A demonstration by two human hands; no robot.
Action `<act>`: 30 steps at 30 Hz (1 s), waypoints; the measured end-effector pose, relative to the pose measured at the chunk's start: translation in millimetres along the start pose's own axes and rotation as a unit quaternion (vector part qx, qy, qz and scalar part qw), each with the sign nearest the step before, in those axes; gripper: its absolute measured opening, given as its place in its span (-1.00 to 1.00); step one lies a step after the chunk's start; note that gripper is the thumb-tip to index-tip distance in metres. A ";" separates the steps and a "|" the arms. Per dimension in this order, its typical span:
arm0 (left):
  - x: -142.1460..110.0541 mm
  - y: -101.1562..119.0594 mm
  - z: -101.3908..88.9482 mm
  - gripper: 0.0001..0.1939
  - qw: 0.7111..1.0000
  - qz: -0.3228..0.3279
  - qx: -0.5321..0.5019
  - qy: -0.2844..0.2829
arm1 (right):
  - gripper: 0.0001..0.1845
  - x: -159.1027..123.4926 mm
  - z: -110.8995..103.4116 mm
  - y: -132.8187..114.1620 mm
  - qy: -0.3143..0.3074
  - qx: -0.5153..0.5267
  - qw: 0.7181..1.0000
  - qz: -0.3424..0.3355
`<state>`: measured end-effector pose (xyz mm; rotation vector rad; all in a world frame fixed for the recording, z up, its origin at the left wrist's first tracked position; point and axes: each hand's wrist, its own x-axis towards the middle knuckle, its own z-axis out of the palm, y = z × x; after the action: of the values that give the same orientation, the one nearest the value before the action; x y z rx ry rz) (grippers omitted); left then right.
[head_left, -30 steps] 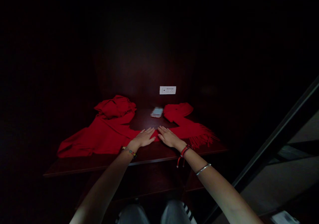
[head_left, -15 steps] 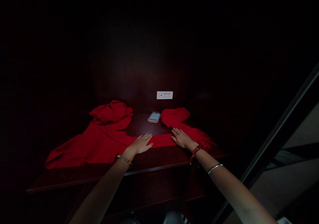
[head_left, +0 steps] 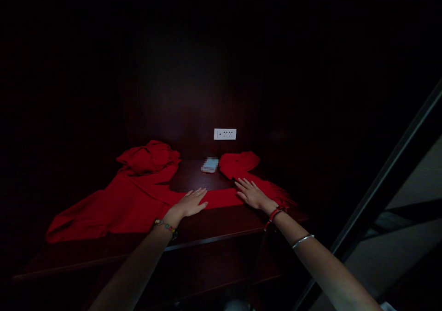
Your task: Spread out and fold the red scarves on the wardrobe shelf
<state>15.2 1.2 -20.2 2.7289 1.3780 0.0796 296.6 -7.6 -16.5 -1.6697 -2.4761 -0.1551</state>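
Note:
A long red scarf (head_left: 223,198) with a fringed right end lies across a dark wooden shelf (head_left: 221,221). Its left part spreads wide and runs back into a crumpled heap (head_left: 150,158); on the right a folded piece of red cloth (head_left: 240,161) lies behind the fringed end. My left hand (head_left: 191,203) rests flat on the narrow middle strip, fingers stretched out. Farther right, my right hand (head_left: 252,193) lies palm down on the scarf near the fringe, its fingers spread. Neither hand grips the cloth.
A small pale blurred packet (head_left: 210,165) lies at the back of the shelf between the red heaps. Above it, a white socket plate (head_left: 225,134) is set in the dark back panel. A slanted dark frame (head_left: 380,191) stands at the right.
My hands were close together at the middle of the strip; the right hand has slid right along the scarf toward the fringe. The left stays near its place. The view has shifted slightly.

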 end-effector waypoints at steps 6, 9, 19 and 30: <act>0.9 -0.8 1.6 -0.40 1.000 0.005 0.002 0.003 | -0.37 12.5 7.6 -70.4 -0.021 0.079 0.992 -0.092; -2.5 -0.1 0.5 -0.39 1.000 0.014 0.000 0.004 | -0.40 14.6 13.8 -80.1 -0.037 0.084 0.992 -0.086; -52.7 -41.3 -38.3 -0.54 0.994 0.088 0.049 0.047 | -0.45 13.1 21.3 -76.6 0.001 0.084 0.994 -0.067; -63.2 -75.4 -52.6 -0.77 0.973 -0.009 0.225 0.047 | -0.45 12.3 22.8 -77.4 0.010 0.091 0.994 -0.057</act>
<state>-87.1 -2.4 24.3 3.1086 1.6170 -0.1229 218.9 -21.5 -36.7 -1.4504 -2.4868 0.0413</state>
